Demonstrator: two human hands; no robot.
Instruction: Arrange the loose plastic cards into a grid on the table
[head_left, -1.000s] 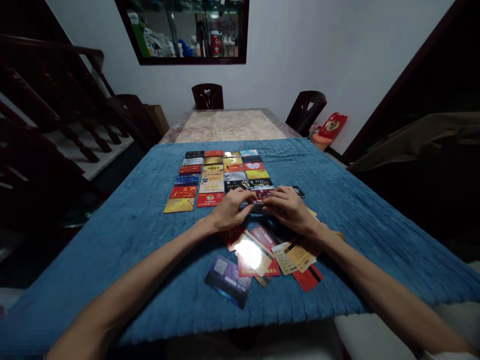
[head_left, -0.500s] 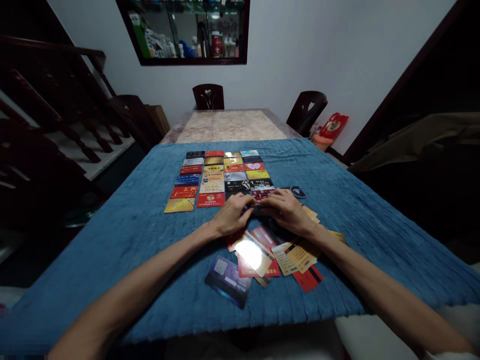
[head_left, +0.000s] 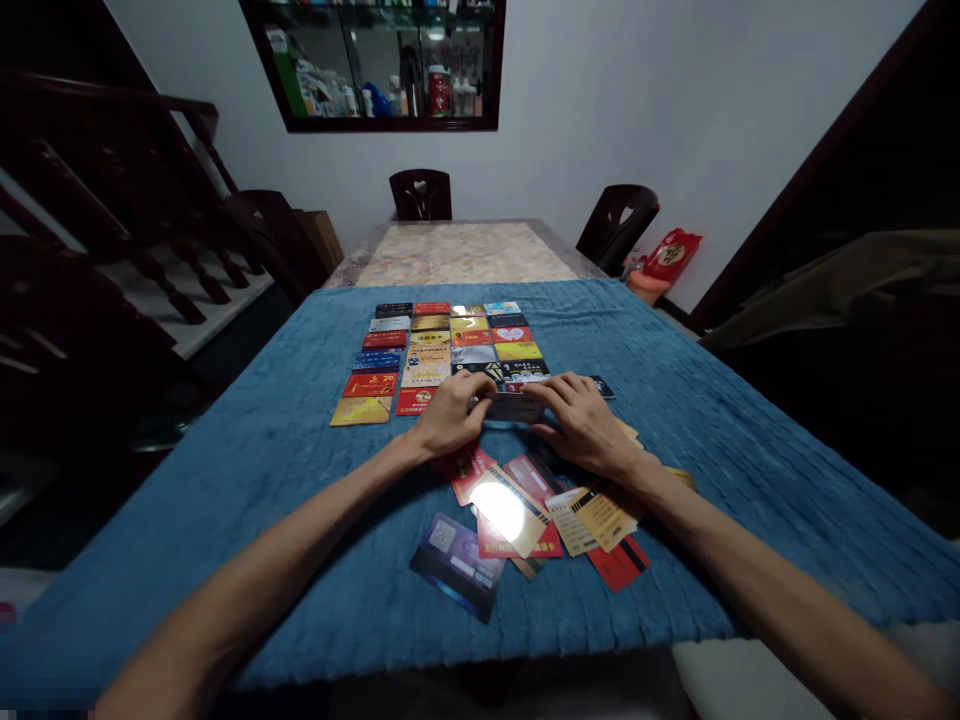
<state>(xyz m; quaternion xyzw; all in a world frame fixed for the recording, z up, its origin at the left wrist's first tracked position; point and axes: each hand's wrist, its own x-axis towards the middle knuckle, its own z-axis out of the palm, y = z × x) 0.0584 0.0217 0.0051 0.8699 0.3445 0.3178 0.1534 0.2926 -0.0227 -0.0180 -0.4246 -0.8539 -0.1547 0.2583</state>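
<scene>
Between my two hands a dark grey card (head_left: 516,406) is held tilted up, its face toward me. My left hand (head_left: 452,412) pinches its left end with thumb and fingertips. At the right end, the fingers of my right hand (head_left: 581,420) are closed on its edge. Just beyond lie columns of cards, among them a red card (head_left: 416,401), a gold card (head_left: 361,411) and a black card (head_left: 480,372); my hands hide part of the nearest row. Below my hands is a loose pile with a purple card (head_left: 459,565) and a striped yellow card (head_left: 607,515).
A blue cloth (head_left: 300,560) covers the near part of the table, with the marbled tabletop (head_left: 465,250) bare behind it. Dark wooden chairs (head_left: 421,195) stand around the far end. A red bag (head_left: 675,255) sits by the wall at right.
The card between my hands has come up on its edge and shows its face. My left hand has shifted slightly left, and the hands are farther apart.
</scene>
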